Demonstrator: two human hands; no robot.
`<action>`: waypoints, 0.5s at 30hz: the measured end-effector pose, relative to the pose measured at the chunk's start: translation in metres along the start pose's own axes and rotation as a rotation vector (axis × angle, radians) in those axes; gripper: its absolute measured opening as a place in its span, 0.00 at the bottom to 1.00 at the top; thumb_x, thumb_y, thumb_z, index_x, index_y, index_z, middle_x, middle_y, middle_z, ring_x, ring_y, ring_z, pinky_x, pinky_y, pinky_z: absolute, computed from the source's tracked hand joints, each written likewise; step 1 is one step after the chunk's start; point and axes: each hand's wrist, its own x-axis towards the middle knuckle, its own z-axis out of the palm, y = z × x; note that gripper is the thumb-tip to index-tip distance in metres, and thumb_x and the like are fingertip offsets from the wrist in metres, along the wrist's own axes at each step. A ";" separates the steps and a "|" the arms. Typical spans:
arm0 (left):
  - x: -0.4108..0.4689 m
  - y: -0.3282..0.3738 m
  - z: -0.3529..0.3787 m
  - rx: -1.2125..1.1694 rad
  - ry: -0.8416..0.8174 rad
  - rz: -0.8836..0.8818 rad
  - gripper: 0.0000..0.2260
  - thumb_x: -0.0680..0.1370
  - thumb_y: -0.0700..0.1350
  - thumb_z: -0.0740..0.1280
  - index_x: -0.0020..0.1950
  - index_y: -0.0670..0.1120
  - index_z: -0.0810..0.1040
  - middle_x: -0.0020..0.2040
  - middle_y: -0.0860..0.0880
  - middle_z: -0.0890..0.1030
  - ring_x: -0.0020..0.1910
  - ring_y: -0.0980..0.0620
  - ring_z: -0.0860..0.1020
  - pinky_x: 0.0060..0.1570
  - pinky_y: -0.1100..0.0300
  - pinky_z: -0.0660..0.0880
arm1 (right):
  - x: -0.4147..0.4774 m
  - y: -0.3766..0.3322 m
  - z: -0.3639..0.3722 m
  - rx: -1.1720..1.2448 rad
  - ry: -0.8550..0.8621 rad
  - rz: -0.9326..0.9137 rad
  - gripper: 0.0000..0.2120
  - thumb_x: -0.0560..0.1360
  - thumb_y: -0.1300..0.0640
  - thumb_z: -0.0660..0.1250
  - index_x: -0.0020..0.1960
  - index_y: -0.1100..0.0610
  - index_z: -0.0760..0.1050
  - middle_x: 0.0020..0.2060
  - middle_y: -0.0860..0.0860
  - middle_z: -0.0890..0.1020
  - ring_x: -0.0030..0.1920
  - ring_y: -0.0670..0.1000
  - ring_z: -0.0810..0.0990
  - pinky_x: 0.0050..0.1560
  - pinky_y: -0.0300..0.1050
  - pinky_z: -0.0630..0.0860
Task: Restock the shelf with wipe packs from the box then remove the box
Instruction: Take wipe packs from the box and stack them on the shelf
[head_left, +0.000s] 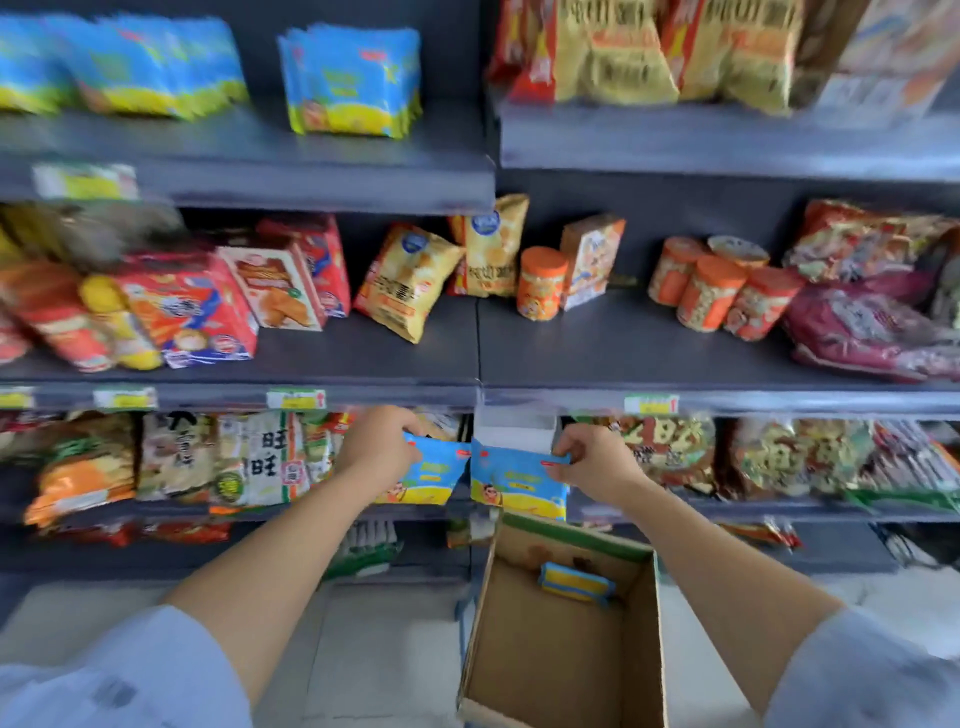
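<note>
My left hand grips a blue and yellow wipe pack by its top edge, in front of the lower shelf. My right hand pinches the top corner of a second wipe pack of the same kind, just above the box. The open cardboard box stands below my right arm with one more wipe pack lying at its bottom. More packs of the same blue and yellow kind stand in rows on the top shelf.
Dark grey shelves hold snack bags, red boxes and orange-lidded tubs. The middle shelf has bare room around its centre. Bagged snacks fill the lower shelf either side of my hands. Pale floor lies below.
</note>
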 end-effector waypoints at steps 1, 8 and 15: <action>-0.007 -0.003 -0.014 -0.003 0.036 -0.021 0.09 0.73 0.38 0.72 0.51 0.48 0.82 0.52 0.50 0.80 0.45 0.49 0.78 0.41 0.56 0.73 | -0.001 -0.013 -0.003 -0.002 0.015 -0.035 0.15 0.70 0.57 0.76 0.34 0.47 0.70 0.33 0.44 0.74 0.39 0.48 0.73 0.36 0.40 0.66; -0.050 -0.033 -0.112 0.093 0.298 -0.088 0.09 0.74 0.40 0.71 0.51 0.51 0.83 0.57 0.50 0.78 0.52 0.49 0.78 0.46 0.55 0.75 | -0.001 -0.108 -0.014 0.045 0.069 -0.267 0.10 0.69 0.57 0.76 0.37 0.50 0.75 0.32 0.47 0.75 0.34 0.48 0.73 0.31 0.39 0.67; -0.079 -0.078 -0.208 0.171 0.430 -0.078 0.07 0.75 0.39 0.71 0.52 0.47 0.83 0.58 0.50 0.81 0.54 0.49 0.79 0.48 0.55 0.75 | 0.000 -0.213 -0.010 0.017 0.081 -0.446 0.07 0.70 0.56 0.76 0.40 0.54 0.77 0.34 0.49 0.77 0.35 0.49 0.73 0.35 0.42 0.69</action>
